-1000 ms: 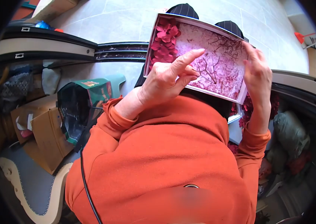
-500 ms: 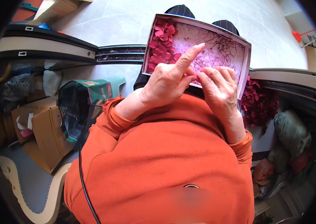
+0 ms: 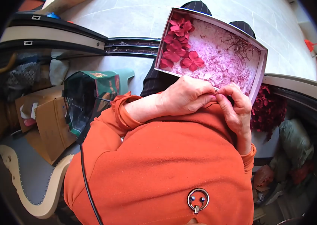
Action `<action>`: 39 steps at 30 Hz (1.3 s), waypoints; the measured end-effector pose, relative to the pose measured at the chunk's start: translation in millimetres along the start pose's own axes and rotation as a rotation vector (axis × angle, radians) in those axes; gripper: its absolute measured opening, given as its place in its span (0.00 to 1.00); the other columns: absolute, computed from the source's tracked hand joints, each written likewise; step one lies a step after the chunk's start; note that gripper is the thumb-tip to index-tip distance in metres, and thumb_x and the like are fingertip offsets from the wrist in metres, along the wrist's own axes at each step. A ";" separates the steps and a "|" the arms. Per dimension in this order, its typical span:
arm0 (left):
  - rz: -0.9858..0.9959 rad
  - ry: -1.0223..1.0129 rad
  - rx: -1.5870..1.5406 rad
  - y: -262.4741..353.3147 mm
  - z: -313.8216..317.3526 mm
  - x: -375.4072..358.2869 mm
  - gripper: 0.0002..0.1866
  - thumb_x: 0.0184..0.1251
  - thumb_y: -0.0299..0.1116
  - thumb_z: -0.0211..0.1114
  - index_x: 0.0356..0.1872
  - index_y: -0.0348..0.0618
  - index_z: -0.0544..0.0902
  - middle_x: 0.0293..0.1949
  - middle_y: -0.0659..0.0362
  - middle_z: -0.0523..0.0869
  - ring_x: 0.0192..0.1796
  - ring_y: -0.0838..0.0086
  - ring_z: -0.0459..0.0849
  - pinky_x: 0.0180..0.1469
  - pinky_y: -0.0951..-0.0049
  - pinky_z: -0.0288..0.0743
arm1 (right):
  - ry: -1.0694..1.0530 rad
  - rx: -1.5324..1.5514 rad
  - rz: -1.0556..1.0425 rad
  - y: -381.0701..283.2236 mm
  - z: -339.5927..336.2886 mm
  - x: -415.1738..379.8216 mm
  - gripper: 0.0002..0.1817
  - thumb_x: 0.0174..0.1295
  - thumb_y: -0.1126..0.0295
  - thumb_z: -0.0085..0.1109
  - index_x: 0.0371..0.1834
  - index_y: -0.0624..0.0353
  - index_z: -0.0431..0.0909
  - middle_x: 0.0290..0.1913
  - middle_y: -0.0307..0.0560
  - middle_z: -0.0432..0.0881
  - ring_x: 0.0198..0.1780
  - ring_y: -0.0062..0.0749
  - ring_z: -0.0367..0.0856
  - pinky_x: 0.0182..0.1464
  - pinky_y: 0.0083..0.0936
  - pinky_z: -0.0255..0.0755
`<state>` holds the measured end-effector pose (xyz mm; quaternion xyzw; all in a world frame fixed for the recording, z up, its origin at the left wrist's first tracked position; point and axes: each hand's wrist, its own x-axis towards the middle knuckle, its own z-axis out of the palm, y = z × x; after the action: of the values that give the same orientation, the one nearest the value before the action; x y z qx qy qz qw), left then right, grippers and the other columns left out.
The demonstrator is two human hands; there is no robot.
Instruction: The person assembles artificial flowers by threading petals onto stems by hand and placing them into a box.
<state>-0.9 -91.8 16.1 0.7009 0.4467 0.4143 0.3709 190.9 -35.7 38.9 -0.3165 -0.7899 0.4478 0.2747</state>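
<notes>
My left hand [image 3: 188, 95] and my right hand [image 3: 237, 107] meet at the near edge of a shallow box [image 3: 259, 75], fingertips pinched together. Whatever small thing they hold is hidden between the fingers. The box lies tilted across dark striped trouser legs. Pinkish-red artificial flower heads [image 3: 175, 48] fill its left side, and one flower [image 3: 192, 61] lies a little apart from them. Pale pink-white bits [image 3: 218, 62] cover the middle, and thin reddish stems [image 3: 242, 48] are heaped toward the far right corner.
Dark red flowers [image 3: 266, 112] are bunched on the right, beside tied plastic bags [image 3: 295, 140]. At left stand a green bag [image 3: 108, 86] and an opened cardboard box [image 3: 55, 123]. A black cable [image 3: 84, 180] runs down the orange top. Sliding-door tracks [image 3: 132, 47] cross the floor.
Both hands have drawn nearer to the body. The left index finger, stretched out before, is now curled in. The box appears further right in view, and the flowers at its left show fully.
</notes>
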 end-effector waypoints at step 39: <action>-0.320 0.079 -0.098 -10.2 -23.5 25.4 0.19 0.67 0.29 0.66 0.55 0.33 0.76 0.40 0.60 0.84 0.37 0.84 0.81 0.37 0.82 0.77 | 0.062 0.287 0.077 16.9 7.7 13.0 0.01 0.57 0.79 0.62 0.30 0.66 0.80 0.38 0.45 0.83 0.40 0.26 0.80 0.44 0.21 0.73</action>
<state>-19.1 -61.2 22.4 0.5849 0.5464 0.3984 0.4478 181.2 -23.4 22.5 -0.3177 -0.6962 0.5563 0.3238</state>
